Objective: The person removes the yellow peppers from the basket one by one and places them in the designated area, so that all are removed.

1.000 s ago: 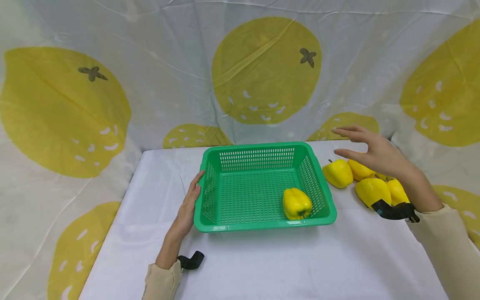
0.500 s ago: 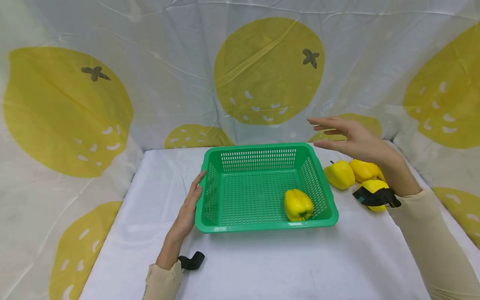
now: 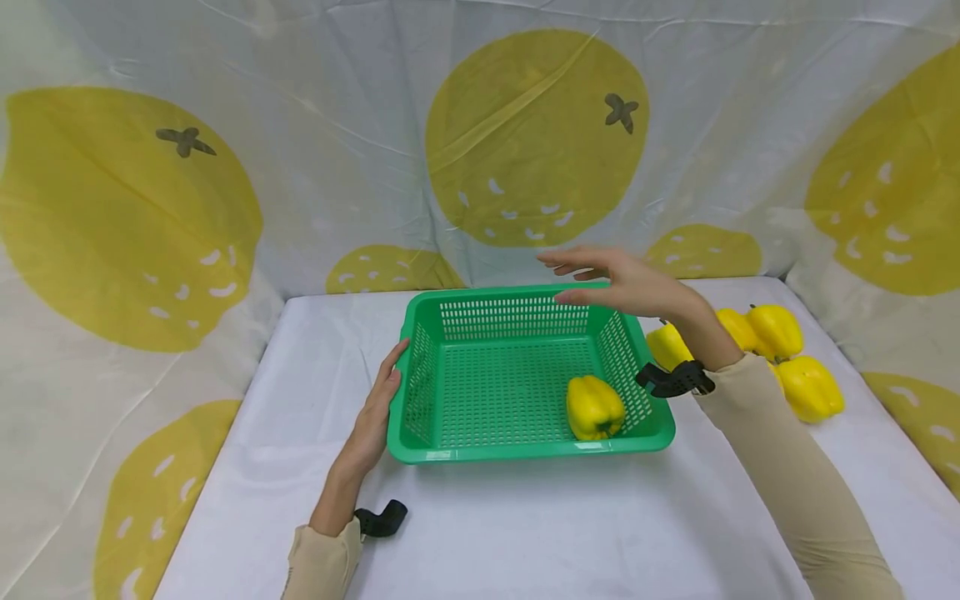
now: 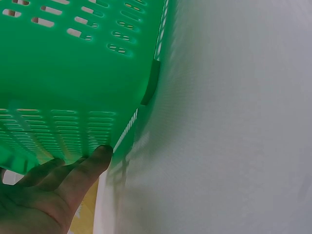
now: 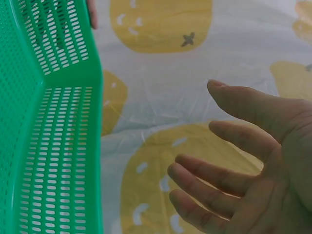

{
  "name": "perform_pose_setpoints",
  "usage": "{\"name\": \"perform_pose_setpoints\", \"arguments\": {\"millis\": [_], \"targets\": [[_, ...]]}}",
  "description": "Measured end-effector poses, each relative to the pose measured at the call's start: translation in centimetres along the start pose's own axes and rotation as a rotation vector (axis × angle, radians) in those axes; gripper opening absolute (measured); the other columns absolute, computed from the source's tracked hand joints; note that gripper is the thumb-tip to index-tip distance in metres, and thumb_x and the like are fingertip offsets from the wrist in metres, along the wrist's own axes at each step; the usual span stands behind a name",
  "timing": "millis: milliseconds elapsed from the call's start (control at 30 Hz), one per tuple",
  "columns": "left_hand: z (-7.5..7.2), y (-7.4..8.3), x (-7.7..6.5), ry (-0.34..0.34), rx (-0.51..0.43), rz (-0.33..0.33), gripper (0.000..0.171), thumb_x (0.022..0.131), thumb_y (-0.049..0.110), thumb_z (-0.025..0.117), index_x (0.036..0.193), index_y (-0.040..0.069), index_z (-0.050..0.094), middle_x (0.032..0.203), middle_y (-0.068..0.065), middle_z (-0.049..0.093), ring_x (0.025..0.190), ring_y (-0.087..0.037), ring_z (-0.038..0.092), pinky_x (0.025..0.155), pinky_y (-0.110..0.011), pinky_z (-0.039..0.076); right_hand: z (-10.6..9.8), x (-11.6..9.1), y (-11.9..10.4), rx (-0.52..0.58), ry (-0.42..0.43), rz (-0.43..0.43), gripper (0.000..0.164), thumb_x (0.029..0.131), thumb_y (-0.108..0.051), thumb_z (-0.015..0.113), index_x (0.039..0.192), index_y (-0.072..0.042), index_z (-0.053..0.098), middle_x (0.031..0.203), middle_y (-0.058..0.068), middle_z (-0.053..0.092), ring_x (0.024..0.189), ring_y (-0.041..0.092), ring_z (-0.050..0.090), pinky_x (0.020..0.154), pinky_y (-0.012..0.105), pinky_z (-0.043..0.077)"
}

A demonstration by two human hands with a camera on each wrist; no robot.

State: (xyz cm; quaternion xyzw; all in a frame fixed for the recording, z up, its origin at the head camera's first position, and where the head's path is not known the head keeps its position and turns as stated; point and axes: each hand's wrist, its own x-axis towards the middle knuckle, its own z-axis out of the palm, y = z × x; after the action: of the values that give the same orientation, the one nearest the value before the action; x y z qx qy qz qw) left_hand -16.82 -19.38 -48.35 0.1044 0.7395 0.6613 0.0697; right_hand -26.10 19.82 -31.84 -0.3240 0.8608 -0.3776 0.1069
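A green plastic basket (image 3: 495, 454) with slotted walls stands on the white cloth. My left hand (image 3: 372, 421) rests along its left side; in the left wrist view the fingers (image 4: 80, 178) lie fairly straight against the outer wall. One yellow bell pepper (image 3: 595, 407) lies inside the basket, at its near right corner. Above the far right rim hovers my right hand (image 3: 626, 281), fingers spread and holding nothing. The right wrist view shows that hand (image 5: 243, 170) apart from the basket wall (image 5: 58, 161).
Several yellow bell peppers (image 3: 810, 389) lie on the table right of the basket, partly hidden by the right forearm. A lemon-print curtain (image 3: 360, 167) hangs behind the table and at both sides.
My right hand has moved left, from above the loose peppers to above the basket's far right rim. The left hand, the basket and the pepper inside have stayed put.
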Motion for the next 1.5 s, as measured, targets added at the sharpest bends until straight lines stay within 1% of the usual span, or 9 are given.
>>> {"name": "perform_pose_setpoints", "arguments": {"millis": [133,300,500,633,767,967,1133,1333,1500], "targets": [[0.0,0.0,0.0,0.002,0.002,-0.003,0.05,0.114,0.046,0.019,0.164,0.043,0.016,0.173,0.008,0.01,0.158,-0.023,0.011,0.125,-0.059,0.012,0.7,0.9,0.6,0.013,-0.084,-0.004,0.059,0.1,-0.027,0.071,0.155,-0.027,0.05,0.158,0.001,0.051,0.14,0.029,0.053,0.113,0.058,0.044],[0.0,0.0,0.0,0.001,0.0,-0.011,0.05,0.114,0.047,0.02,0.164,0.044,0.016,0.173,0.009,0.011,0.158,-0.022,0.012,0.125,-0.058,0.013,1.5,1.4,1.5,0.033,-0.205,-0.016,0.054,0.101,-0.026,0.07,0.152,-0.018,0.054,0.156,0.007,0.054,0.143,0.036,0.051,0.116,0.059,0.041],[0.0,0.1,-0.1,0.001,-0.005,-0.022,0.05,0.114,0.049,0.02,0.163,0.044,0.016,0.172,0.009,0.012,0.156,-0.021,0.014,0.125,-0.057,0.012,2.5,2.0,2.9,0.111,-0.36,0.002,0.056,0.101,-0.021,0.069,0.152,-0.008,0.052,0.157,0.013,0.052,0.144,0.041,0.048,0.114,0.052,0.046],[0.0,0.0,0.0,0.002,-0.007,-0.023,0.05,0.114,0.049,0.019,0.163,0.044,0.016,0.172,0.009,0.013,0.157,-0.021,0.014,0.125,-0.057,0.012,2.9,2.3,3.5,0.163,-0.45,0.066,0.055,0.099,-0.021,0.072,0.151,-0.011,0.054,0.156,0.012,0.053,0.143,0.041,0.049,0.111,0.043,0.05],[0.0,0.0,0.0,0.003,-0.003,-0.025,0.05,0.113,0.049,0.02,0.163,0.045,0.016,0.172,0.008,0.013,0.156,-0.022,0.015,0.125,-0.057,0.012,3.2,2.5,4.2,0.163,-0.526,0.093,0.055,0.098,-0.023,0.074,0.149,-0.013,0.057,0.152,0.012,0.057,0.142,0.04,0.05,0.112,0.041,0.05],[0.0,0.1,0.0,0.005,0.0,-0.027,0.05,0.114,0.049,0.019,0.163,0.045,0.016,0.172,0.009,0.013,0.155,-0.022,0.016,0.124,-0.055,0.014,3.8,2.8,5.7,0.17,-0.625,0.094,0.054,0.098,-0.021,0.073,0.147,-0.004,0.057,0.15,0.021,0.056,0.139,0.042,0.052,0.111,0.041,0.05],[0.1,0.2,0.0,-0.001,-0.007,-0.031,0.05,0.114,0.048,0.019,0.163,0.045,0.015,0.172,0.01,0.013,0.155,-0.021,0.017,0.124,-0.054,0.015,4.2,2.9,6.7,0.222,-0.71,0.137,0.056,0.098,-0.017,0.073,0.147,0.001,0.055,0.15,0.024,0.055,0.139,0.043,0.052,0.109,0.039,0.052],[0.0,0.2,0.1,0.001,-0.001,-0.033,0.05,0.114,0.049,0.019,0.163,0.045,0.016,0.172,0.009,0.014,0.153,-0.021,0.019,0.123,-0.052,0.017,4.2,2.6,7.7,0.257,-0.748,0.159,0.049,0.098,-0.011,0.072,0.142,0.005,0.059,0.147,0.024,0.058,0.139,0.042,0.053,0.109,0.037,0.052],[0.0,0.3,0.0,0.001,0.002,-0.039,0.05,0.114,0.049,0.018,0.163,0.045,0.015,0.172,0.009,0.014,0.151,-0.022,0.021,0.12,-0.047,0.021,4.2,2.3,8.0,0.268,-0.767,0.207,0.045,0.096,-0.012,0.074,0.137,0.003,0.064,0.142,0.021,0.063,0.138,0.036,0.056,0.11,0.038,0.051]]}}
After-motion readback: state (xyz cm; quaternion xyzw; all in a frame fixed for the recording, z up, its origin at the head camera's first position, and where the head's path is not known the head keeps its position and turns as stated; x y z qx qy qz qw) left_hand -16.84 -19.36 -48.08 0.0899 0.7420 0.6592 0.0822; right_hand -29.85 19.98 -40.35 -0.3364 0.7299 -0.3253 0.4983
